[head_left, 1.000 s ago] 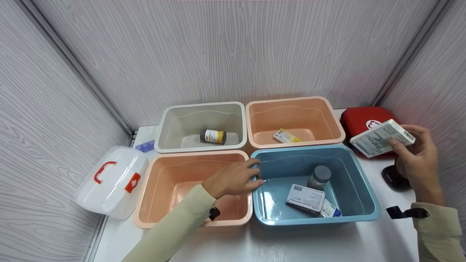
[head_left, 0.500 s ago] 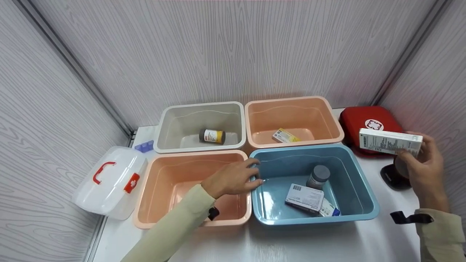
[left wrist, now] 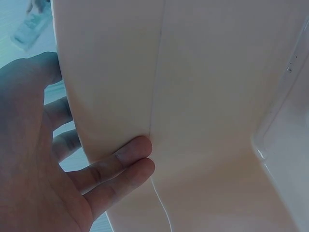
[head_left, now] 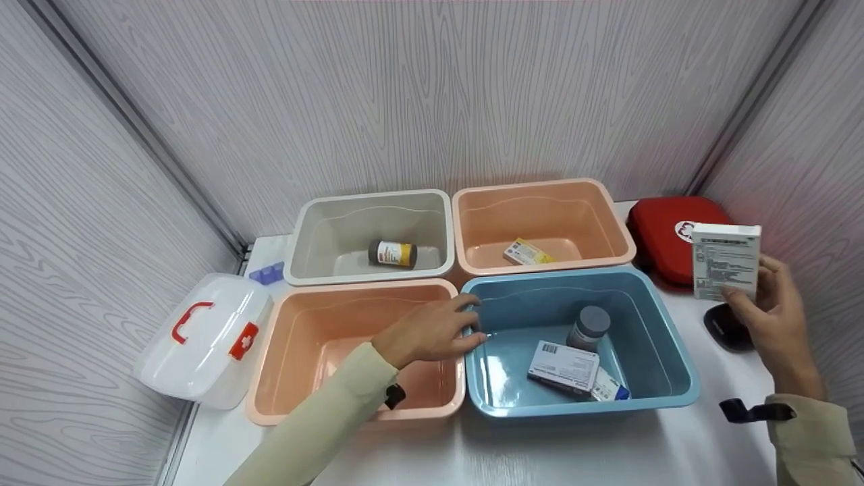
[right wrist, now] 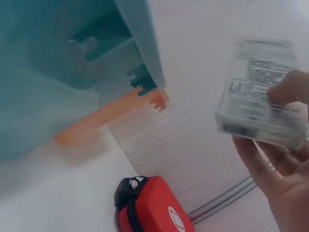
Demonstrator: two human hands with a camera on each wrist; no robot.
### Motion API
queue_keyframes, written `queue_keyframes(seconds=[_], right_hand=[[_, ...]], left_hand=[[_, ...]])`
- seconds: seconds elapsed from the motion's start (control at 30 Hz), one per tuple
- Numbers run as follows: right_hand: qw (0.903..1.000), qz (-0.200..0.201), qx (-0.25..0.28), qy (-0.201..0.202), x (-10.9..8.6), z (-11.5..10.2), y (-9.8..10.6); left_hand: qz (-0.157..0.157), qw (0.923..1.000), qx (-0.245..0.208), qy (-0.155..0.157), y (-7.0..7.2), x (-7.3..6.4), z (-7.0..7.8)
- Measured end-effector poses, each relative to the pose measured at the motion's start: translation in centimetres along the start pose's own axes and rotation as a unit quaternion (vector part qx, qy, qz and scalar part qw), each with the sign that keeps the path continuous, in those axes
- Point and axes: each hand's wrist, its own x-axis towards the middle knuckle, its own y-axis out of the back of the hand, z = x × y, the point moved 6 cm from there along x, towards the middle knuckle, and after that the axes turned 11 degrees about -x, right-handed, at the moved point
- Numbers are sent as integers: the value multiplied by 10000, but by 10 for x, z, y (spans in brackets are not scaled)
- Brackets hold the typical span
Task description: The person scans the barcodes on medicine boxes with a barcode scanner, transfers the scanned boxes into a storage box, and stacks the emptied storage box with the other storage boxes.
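High at the right in the head view, my right hand (head_left: 779,324) holds a white medicine box (head_left: 725,263) upright, thumb on its printed face. Fingers are behind the box (right wrist: 256,92) in the right wrist view, where it is blurred. My left hand (head_left: 428,331) lies over the side of the front peach bin (head_left: 364,290), beside the blue bin (head_left: 682,364). From the left wrist view, fingers (left wrist: 130,152) of that hand press the inner wall while others pass behind it, gripping the rim. Inside the blue bin are a grey-lidded jar (head_left: 590,327) and two medicine boxes, one overlapping the other.
A grey bin (head_left: 304,250) holds a dark bottle (head_left: 393,254); the rear peach bin (head_left: 617,233) holds a yellow-white box (head_left: 526,252). A red first-aid case (head_left: 665,236) and black rounded object (head_left: 727,329) sit right. Left stand a clear first-aid box (head_left: 209,344) and purple pill organizer (head_left: 268,273).
My right hand has turned the medicine box from a slant, through lying level, to upright, with its printed face toward the head camera. The left hand stays at the rim.
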Motion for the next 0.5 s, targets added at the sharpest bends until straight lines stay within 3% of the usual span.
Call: queue_keyframes(seconds=[0.17,0.3,0.5], right_hand=[[9996,-57,-191,-192,-3,7,0],[9986,232,-315,-346,-4,14,2],[9993,344,77,-157,-5,16,1]], left_hand=[[-6,10000,-36,50,-1,0,-1],[-51,9999,-39,108,-2,0,-1],[-65,9999,-74,140,-1,0,-1]])
